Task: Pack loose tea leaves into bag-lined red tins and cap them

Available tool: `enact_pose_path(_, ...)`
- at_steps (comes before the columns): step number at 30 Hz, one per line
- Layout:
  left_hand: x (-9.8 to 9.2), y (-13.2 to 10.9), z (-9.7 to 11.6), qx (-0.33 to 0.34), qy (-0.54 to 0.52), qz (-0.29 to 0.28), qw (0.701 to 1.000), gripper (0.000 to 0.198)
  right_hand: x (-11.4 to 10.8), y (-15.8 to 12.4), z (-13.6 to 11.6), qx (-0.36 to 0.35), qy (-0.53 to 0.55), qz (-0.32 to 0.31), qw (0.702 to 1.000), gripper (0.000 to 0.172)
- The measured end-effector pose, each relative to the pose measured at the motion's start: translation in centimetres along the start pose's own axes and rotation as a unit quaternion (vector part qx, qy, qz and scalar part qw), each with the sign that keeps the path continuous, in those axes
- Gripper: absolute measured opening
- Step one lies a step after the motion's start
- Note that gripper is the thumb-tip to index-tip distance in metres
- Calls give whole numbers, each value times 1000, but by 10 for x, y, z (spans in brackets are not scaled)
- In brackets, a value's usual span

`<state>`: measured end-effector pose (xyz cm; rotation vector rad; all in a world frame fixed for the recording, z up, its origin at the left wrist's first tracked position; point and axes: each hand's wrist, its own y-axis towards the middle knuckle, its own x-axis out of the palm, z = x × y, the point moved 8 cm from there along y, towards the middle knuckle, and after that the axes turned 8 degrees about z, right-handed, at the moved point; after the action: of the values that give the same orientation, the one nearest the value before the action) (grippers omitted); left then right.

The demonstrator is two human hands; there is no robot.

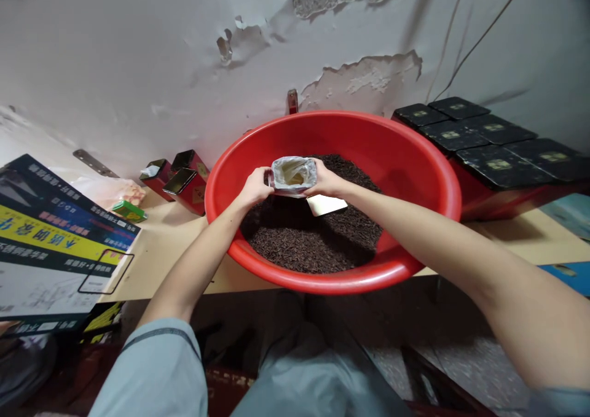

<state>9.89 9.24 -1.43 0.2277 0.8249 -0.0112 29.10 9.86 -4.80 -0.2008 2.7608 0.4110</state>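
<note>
Over the red basin [410, 171], toward its ten o'clock, I see a plastic-lined container [295, 190] clasped by the left hand [256, 187] at nine o'clock and the right hand [328, 180] at three; dark loose pieces [295, 245] lie beneath.

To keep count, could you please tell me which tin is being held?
The plastic-lined tin over the red basin, between left hand and right hand; the other tins stand on the table.

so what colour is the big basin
The basin is red, shown best in the head view.
</note>
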Motion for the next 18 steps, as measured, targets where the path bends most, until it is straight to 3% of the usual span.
enact_pose_path(4, 11, 6, -17, -45, -50, 12, 998, 69, 5, -3, 23, 37, 82, -24, 996, 120)
enact_pose_path(10, 15, 5, -32, -78, -72, 6, 994, 67, 6, -5, 33, -59, -80, -9, 995, 116)
enact_pose_path(12, 12, 5, -30, -61, -49, 7, 997, 63, 4, -5, 39, -34, -71, -9, 997, 114)
enact_pose_path(15, 14, 3, -31, -52, 10, -36, 998, 62, 2, -5, 47, 47, 1, -35, 998, 107)
enact_pose_path(18, 19, 2, -32, -43, 36, -82, 995, 98, -3, -5, 50, 149, 5, -67, 987, 90)
